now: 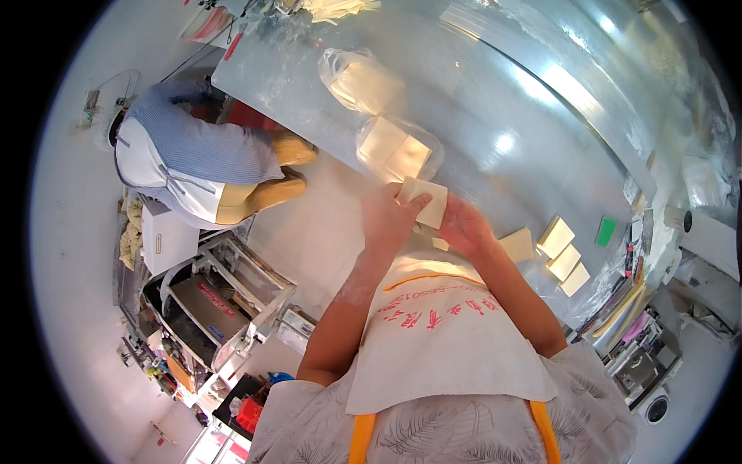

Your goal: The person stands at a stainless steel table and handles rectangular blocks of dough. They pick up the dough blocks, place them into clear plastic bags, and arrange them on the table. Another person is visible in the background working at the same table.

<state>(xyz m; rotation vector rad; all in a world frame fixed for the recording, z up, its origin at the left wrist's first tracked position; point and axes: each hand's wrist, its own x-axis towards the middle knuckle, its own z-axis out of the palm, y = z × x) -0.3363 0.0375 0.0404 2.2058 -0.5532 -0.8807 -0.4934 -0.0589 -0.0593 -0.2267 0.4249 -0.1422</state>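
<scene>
A stack of square, pale dough sheets [426, 200] is between my hands over the near edge of the metal table. My left hand [387, 214] grips it with the thumb across the top. My right hand [464, 223] is at the stack's right side, its fingers partly hidden behind it; its exact hold is unclear. Just beyond lies a clear plastic bag [436, 145] with similar square stacks, and a second filled plastic bag [362, 81] is farther off. Several pale stacks [555, 236] lie on the table to the right, one [517, 245] close to my right forearm.
The metal table [464, 104] spreads ahead, with a green rectangular object [605, 231] at right and pale strips [336, 8] at the far end. A person [191, 156] bends beside the table's left edge. A metal-framed machine [220, 307] stands at lower left.
</scene>
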